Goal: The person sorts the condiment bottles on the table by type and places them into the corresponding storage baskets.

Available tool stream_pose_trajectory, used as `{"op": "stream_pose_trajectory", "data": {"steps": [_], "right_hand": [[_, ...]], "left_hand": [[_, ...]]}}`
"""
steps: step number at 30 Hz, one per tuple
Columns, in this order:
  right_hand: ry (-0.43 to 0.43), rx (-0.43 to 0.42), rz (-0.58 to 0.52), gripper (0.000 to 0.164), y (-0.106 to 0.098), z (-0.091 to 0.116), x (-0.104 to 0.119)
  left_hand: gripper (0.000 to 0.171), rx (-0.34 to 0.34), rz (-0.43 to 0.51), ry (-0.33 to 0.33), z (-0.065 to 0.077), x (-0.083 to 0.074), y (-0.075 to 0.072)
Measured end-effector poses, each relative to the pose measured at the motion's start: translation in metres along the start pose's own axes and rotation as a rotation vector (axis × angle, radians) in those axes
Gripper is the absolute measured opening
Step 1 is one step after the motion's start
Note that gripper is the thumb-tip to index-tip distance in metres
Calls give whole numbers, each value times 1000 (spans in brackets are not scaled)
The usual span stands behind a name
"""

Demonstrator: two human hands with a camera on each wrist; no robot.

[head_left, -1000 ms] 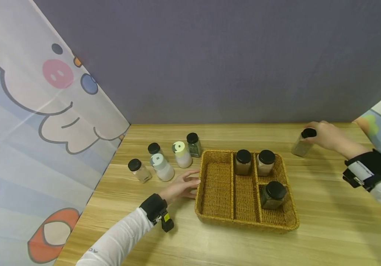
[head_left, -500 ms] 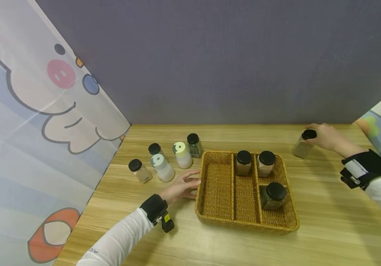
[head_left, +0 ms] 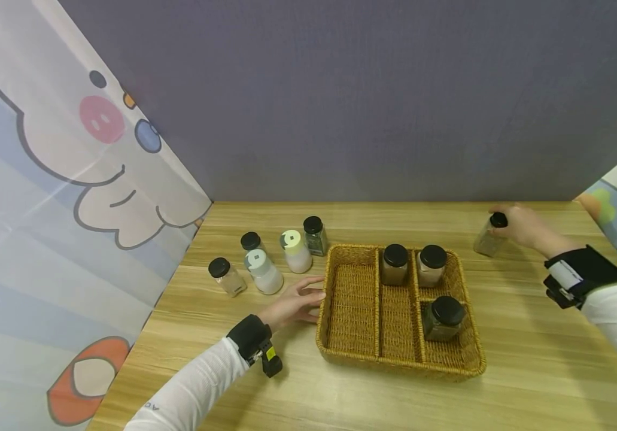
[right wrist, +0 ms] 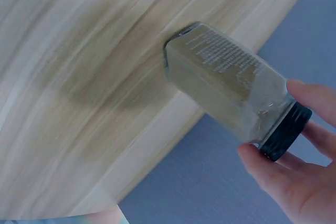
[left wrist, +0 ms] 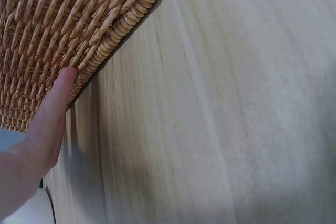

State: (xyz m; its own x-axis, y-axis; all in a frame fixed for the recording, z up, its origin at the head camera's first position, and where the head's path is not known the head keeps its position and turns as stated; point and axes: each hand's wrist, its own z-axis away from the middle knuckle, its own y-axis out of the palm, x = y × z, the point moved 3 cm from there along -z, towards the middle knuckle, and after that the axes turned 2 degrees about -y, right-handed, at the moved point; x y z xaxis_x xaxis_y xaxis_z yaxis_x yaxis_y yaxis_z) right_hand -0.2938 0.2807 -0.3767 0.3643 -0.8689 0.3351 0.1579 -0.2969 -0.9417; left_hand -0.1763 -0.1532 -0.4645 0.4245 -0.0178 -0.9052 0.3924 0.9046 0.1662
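My right hand (head_left: 523, 226) pinches a spice jar (head_left: 488, 239) near its black lid, at the table's back right. In the right wrist view the clear square jar (right wrist: 220, 74) shows pale powder and printed text, with fingers and thumb at its neck and lid. My left hand (head_left: 296, 302) rests against the left wall of a wicker basket (head_left: 348, 356), its fingers fairly straight. The left wrist view shows a fingertip (left wrist: 66, 74) on the basket's weave (left wrist: 47, 40). In the basket, three black-lidded jars stand: one in the middle section (head_left: 394, 269), two in the right-hand sections (head_left: 431, 269).
Left of the basket stand several containers: a black-lidded jar of pale powder (head_left: 230, 281), another black-lidded jar (head_left: 251, 241), two white shakers (head_left: 266, 278), and a dark green-filled jar (head_left: 316, 239). A grey panel (head_left: 367, 120) rises along the table's back edge.
The right hand and forearm have shifted slightly left, still holding the jar, whose top has moved a little left. The left hand and basket stay put.
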Motion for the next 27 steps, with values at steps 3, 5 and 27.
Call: {"op": "stream_pose_trajectory", "data": {"steps": [3,5,27], "right_hand": [[-19,-31,30,45,2,0,1],[-31,-45,41,42,2,0,1],[14,83,96,39,1,-7,10]], "left_hand": [[59,-6,0,-7,-1,0,0],[60,-8,-6,-7,-1,0,0],[59,11,-26,-12,-1,0,-2]]}}
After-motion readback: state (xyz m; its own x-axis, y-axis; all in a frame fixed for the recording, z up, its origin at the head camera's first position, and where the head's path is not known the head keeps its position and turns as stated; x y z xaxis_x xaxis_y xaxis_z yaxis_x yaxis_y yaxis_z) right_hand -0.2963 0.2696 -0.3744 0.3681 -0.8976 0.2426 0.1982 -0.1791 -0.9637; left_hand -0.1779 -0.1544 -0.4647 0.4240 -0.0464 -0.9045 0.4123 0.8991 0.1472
